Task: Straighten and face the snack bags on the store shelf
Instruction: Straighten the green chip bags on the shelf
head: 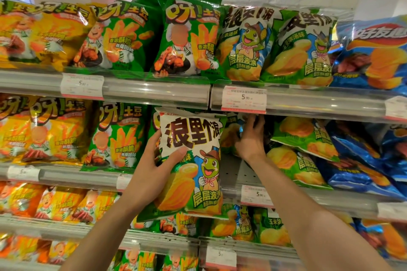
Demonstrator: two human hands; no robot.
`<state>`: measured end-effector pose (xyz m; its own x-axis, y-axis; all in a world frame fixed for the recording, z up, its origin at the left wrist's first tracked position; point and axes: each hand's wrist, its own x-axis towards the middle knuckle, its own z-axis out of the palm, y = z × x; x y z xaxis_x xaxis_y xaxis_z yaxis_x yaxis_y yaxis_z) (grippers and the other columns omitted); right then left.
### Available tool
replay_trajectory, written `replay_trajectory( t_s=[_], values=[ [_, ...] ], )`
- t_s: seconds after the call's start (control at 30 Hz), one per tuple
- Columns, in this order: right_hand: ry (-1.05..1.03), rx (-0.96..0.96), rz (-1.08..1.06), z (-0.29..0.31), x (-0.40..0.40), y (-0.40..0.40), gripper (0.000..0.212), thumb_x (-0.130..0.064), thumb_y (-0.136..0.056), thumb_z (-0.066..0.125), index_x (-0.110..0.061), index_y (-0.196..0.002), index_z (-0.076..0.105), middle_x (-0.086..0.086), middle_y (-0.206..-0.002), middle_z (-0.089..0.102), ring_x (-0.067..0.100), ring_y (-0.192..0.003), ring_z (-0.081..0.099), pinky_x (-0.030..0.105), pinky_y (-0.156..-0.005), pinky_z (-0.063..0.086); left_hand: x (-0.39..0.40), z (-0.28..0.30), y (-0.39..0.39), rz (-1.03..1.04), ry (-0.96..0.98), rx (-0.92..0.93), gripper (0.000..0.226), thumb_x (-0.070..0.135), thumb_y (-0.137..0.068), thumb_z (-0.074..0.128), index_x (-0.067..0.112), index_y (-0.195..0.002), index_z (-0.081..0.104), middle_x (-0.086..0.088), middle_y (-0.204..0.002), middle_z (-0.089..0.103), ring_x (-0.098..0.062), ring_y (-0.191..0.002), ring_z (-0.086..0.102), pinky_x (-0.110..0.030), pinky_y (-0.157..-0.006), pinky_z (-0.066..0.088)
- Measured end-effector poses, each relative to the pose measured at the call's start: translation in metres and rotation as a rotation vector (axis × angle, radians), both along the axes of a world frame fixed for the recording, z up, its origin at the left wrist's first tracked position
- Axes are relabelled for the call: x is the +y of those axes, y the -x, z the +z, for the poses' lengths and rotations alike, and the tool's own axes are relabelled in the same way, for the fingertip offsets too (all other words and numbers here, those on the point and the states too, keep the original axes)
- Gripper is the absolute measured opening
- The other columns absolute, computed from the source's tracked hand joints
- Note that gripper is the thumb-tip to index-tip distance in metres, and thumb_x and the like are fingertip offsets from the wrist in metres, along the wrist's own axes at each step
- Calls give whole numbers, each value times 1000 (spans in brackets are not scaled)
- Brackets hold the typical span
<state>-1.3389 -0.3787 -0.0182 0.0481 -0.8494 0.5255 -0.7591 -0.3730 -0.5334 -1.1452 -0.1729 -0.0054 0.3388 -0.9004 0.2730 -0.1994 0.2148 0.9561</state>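
Fingers point(154, 138) of the left hand point(152, 169) curl round the left edge of a green-and-white turtle chip bag point(193, 160), with the thumb pressed across its front. That bag is held upright, print facing out, in front of the second shelf point(242, 174) and not yet set on it. Over on the other side, the right hand point(250, 138) reaches into the gap on that shelf with its fingers point(256, 123) spread against a bag further back point(231, 134); whether they actually grip it I cannot tell, since the fingertips are lost in shadow under the rail.

As for progress, I judge the job partly done. The top shelf row point(242, 44) stands fairly upright and faced, and the fries bags to the left point(119, 134) on the second shelf look tidy too. What is left is the slot where the hands work: bare perforated shelf shows there, and just to the right two green bags point(304, 134) lie tipped over on their sides, one above the other. The blue bags point(356, 169) beyond them are also slumped flat rather than standing.

Round about, clear rails carry price tags point(243, 99) along each shelf edge, and lower shelves hold more bags point(242, 224). The tipped green bags lean toward the open slot, so they probably crowd the spot where the held bag should stand.
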Motion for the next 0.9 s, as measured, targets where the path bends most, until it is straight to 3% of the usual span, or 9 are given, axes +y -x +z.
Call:
replay_trajectory(
  t_s=[0.1,0.23,0.47,0.67,0.8,0.9],
  values=[
    [-113,107,-45,-5,1,-2,97,-20,-92,64,-20,-157,-8,24,-161,-10,47,-146,14,48,-112,33,0,-1,0,-1,0,-2,77,51,-76,68,44,-145,35,17,-120,62,8,-89,68,-15,-62,57],
    [-209,287,-64,3,7,4,109,-26,-88,70,-28,-156,-14,19,-157,-33,45,-149,6,46,-111,36,0,-2,-3,-4,-9,13,78,53,-74,70,47,-144,36,16,-120,64,1,-93,71,-23,-70,59],
    [-103,432,-50,-6,3,6,108,-14,-84,74,-21,-158,-4,24,-159,-20,46,-148,12,46,-113,35,1,-1,-2,-3,-20,22,71,53,-74,69,53,-136,36,17,-119,64,-2,-94,71,-27,-74,61],
    [-171,376,9,-4,2,11,107,-29,-85,74,-24,-158,-5,17,-160,-26,40,-151,-7,49,-119,21,2,-2,-4,0,-17,19,66,55,-73,70,59,-129,36,15,-123,63,-8,-102,70,-36,-83,61],
    [-111,206,152,2,23,19,84,-37,-89,68,-19,-156,21,11,-166,0,31,-152,4,37,-119,17,4,-5,-5,-1,-17,6,67,56,-72,70,58,-131,38,16,-124,64,-7,-104,69,-39,-87,60],
    [-158,89,279,6,56,32,62,-45,-94,61,-22,-147,40,3,-155,36,22,-143,34,24,-111,27,5,-11,-6,-11,-23,-2,78,59,-72,71,53,-141,36,14,-130,62,-13,-115,65,-46,-92,57]
  ],
)
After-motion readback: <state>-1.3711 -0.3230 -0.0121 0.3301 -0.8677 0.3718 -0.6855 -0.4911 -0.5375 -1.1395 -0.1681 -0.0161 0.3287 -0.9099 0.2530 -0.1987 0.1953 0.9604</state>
